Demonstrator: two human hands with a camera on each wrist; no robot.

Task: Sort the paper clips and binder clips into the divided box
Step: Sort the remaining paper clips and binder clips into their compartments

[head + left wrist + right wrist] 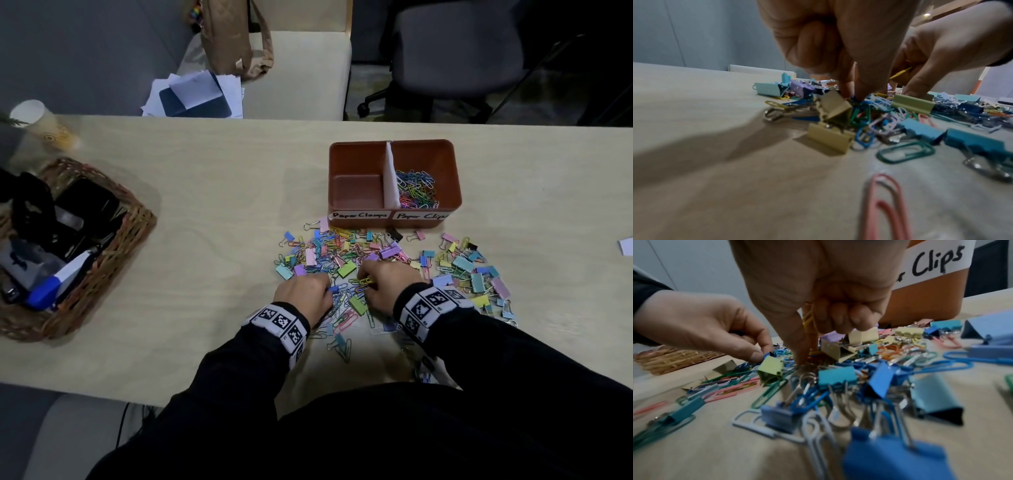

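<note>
Both hands down in the mixed clip pile, each pinching paper clips.

Nearest: L hand [303, 294] w/ thumb + forefinger closed on a small blue plastic-coated paper clip [334, 288] at pile's near-left; R hand [387, 286] just beside it, fingers curled round a bunch of yellow wire paper clips [363, 281], fingertips [802, 360] touching the heap. Around them, the scatter of pastel metal binder clips & coloured paper clips [346, 253] on the pale wood-grain table [205, 205]. Beyond the pile: brown rectangular divided box [455, 178], white divider; R section, labelled "Paper Clips", holds coloured paper clips; L section, labelled "Paper Clamps", shows a bare floor. Far L: woven wicker basket [133, 219].
</note>
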